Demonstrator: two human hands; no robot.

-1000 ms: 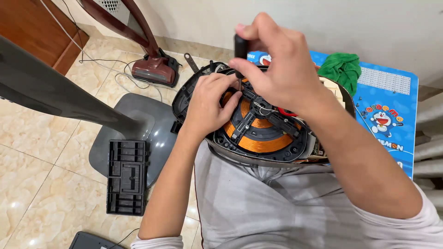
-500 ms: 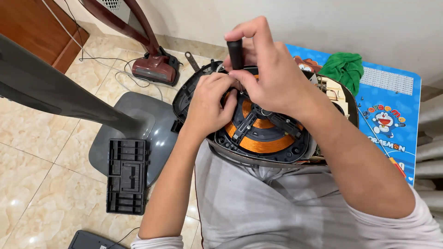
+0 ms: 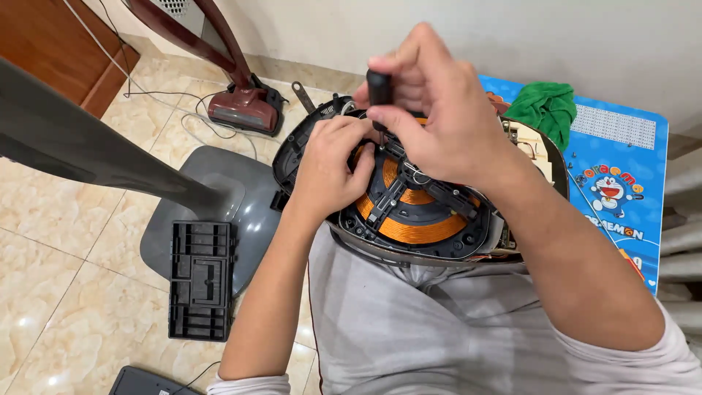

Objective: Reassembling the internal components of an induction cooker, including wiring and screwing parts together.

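1. Opened induction cooker (image 3: 409,219) sits mid-frame on the person's lap, its copper coil (image 3: 417,230) exposed.
2. Right hand (image 3: 439,124), upper centre, curled tight round a black screwdriver handle (image 3: 378,89), tip down into the cooker.
3. Left hand (image 3: 329,172), fingers bent, presses on the cooker's upper-left inner edge; whether it pinches anything, cannot tell.
4. Black plastic tray (image 3: 201,279) on the floor, lower left.
5. Blue cartoon-print table (image 3: 621,175) at right, green cloth (image 3: 545,110) on it.
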